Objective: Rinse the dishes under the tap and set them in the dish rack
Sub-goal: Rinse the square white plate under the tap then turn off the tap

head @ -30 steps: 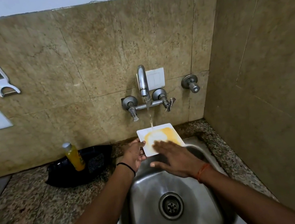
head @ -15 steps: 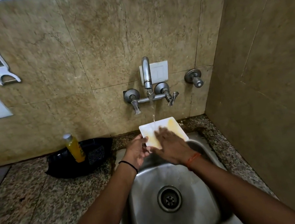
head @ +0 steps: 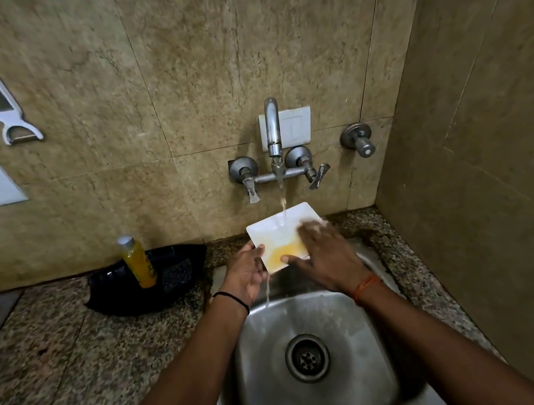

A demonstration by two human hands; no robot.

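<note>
Yellow residue thinner on plate (head: 274, 235); left hand (head: 249, 272) grips edge; right hand (head: 324, 252) flat, blurred, shifted right.

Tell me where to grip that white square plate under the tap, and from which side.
Take the white square plate by its lower left rim, coming from the left, as the left hand does. It tilts toward the sink, and that edge lies clear of the stream and the rubbing right hand.

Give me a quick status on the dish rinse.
Left hand grips white square plate by its edge. Right hand flat on it, under running tap. Yellow residue remains. Nothing obstructing.
</note>
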